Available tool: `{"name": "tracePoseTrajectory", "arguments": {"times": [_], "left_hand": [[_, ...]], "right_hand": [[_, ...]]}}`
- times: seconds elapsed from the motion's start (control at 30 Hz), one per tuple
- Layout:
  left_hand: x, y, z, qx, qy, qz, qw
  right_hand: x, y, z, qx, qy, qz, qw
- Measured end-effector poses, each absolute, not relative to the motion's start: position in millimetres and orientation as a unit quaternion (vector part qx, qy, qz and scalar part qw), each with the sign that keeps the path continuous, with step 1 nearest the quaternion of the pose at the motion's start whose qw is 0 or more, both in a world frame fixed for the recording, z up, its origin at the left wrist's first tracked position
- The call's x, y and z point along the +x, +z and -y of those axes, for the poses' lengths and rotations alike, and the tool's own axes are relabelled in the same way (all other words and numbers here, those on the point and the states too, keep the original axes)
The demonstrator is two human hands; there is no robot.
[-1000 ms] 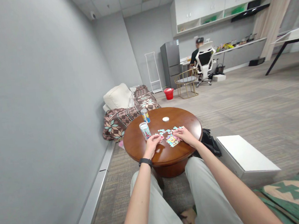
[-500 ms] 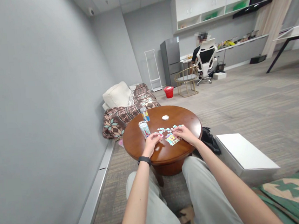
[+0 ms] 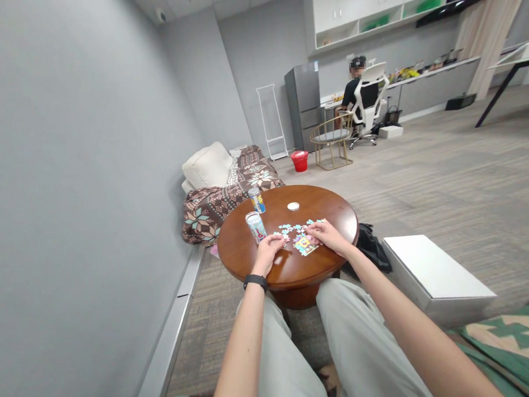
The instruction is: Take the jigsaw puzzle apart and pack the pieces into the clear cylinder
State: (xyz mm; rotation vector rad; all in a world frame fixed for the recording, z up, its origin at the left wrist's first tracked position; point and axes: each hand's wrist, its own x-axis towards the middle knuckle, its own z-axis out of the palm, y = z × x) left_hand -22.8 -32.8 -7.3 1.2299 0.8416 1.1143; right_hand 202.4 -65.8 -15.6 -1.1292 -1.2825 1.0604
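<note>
Both my arms reach out to a round brown wooden table (image 3: pixel 251 259). My left hand (image 3: pixel 269 250), with a black band on the wrist, rests on the tabletop with its fingers curled at the left side of a small joined patch of jigsaw puzzle (image 3: pixel 305 244). My right hand (image 3: pixel 324 233) lies at the patch's right side, fingers bent onto the pieces. Loose pale blue puzzle pieces (image 3: pixel 290 228) lie just beyond the patch. What the fingertips pinch is too small to make out.
Two cans (image 3: pixel 255 225) (image 3: pixel 256 199) and a white lid (image 3: pixel 293 206) stand on the table. A patterned sofa bed (image 3: pixel 226 193) is behind, a white box (image 3: pixel 435 275) at right, a black bag (image 3: pixel 372 247) beside the table. A person sits far back on an office chair (image 3: pixel 368 104).
The view has shifted slightly; both hands stay at the puzzle patch with only small finger movements. The person at the back has turned a little in the chair.
</note>
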Motion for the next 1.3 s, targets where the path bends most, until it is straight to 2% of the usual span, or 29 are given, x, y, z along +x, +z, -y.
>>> {"name": "tracePoseTrajectory", "arguments": {"times": [0.2, 0.73, 1.3], "left_hand": [[-23, -8, 32, 0.548, 0.494, -0.366, 0.567], [-22, -2, 33, 0.478, 0.495, -0.372, 0.623], [-23, -3, 34, 0.487, 0.498, -0.352, 0.625]], "right_hand": [[204, -15, 65, -0.485, 0.415, 0.542, 0.547], [204, -16, 66, -0.492, 0.440, 0.518, 0.544], [201, -8, 71, -0.483, 0.437, 0.533, 0.541]]}}
